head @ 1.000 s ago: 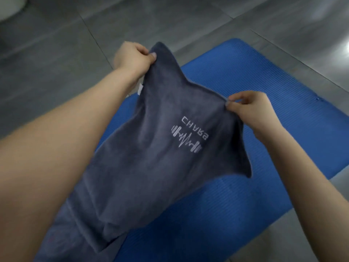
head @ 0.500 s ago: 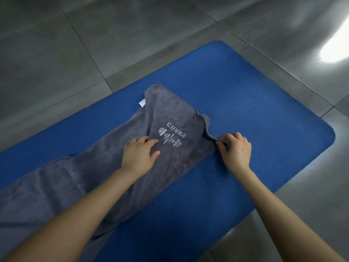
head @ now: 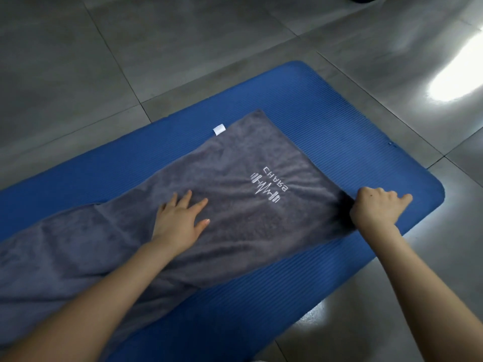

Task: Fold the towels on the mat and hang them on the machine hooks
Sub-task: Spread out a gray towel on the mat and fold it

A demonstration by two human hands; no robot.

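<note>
1. The grey towel (head: 235, 199) lies lengthwise on the blue mat (head: 326, 121), logo up; I judge that no fold is made yet; the hanging is all to come, and no hooks show.
2. My left hand (head: 180, 220) presses flat on its middle, fingers spread; my right hand (head: 376, 207) grips its end corner with curled fingers.
3. The far edge lies straight; bare mat past the towel's end and tiled floor (head: 183, 48) around give room.

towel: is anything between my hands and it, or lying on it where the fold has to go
Nothing visible. The left hand lies flat on the grey towel, the right hand grips its near corner, and nothing lies on the towel, which is spread on the blue mat. The machine hooks are out of view.
</note>
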